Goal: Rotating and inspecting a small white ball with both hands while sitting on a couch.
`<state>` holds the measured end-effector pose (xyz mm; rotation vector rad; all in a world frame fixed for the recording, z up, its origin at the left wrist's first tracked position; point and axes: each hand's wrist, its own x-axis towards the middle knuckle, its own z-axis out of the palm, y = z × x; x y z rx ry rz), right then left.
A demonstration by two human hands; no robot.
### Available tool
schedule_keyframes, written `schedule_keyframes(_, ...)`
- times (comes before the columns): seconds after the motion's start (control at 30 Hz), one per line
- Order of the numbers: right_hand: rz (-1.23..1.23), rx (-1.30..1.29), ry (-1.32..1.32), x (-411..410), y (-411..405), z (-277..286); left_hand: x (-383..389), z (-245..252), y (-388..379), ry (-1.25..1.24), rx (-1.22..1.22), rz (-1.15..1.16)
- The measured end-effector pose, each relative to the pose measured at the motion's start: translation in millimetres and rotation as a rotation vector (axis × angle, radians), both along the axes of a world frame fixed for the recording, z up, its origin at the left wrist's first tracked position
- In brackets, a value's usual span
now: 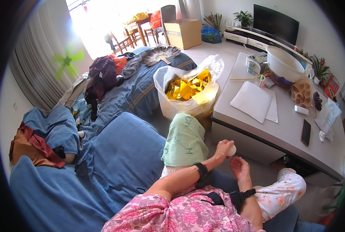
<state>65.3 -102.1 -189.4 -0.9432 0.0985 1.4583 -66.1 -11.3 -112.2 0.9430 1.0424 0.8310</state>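
Note:
Near the coffee table's front edge, my left hand (pixel 224 149) is closed around a small white round object (pixel 232 150), whose kind I cannot tell. My right hand (pixel 240 166) is just below it, palm turned up and fingers curled; whether it holds anything is not visible. A light green printed cloth (pixel 184 142) lies over my left knee. Beyond that knee, a translucent plastic bag (pixel 172 107) stands full of crumpled gold foil sheets (pixel 187 88).
The coffee table (pixel 245 121) bears white sheets (pixel 252 100), a phone (pixel 305 132), a white basin (pixel 282 65) and a bag of brown tubes (pixel 301 92). Clothes (pixel 103 72) and a feather fan (pixel 158 55) lie on the blue-covered sofa (pixel 126 139).

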Motion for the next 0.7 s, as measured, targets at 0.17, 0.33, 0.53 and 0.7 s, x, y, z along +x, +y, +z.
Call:
schedule_keyframes(0.17,0.131,-0.037,0.108,-16,13,-9,10,-1,-21,0.393,0.93,-0.05)
schedule_keyframes(0.33,0.106,0.437,0.135,-21,7,21,14,0,-35,0.495,1.187,-0.326)
schedule_keyframes(0.53,0.104,0.455,0.158,-16,11,23,15,-5,-33,0.532,1.131,-0.361)
schedule_keyframes(0.7,-0.072,0.175,-0.205,-17,16,40,19,-32,-9,0.444,0.536,-0.102)
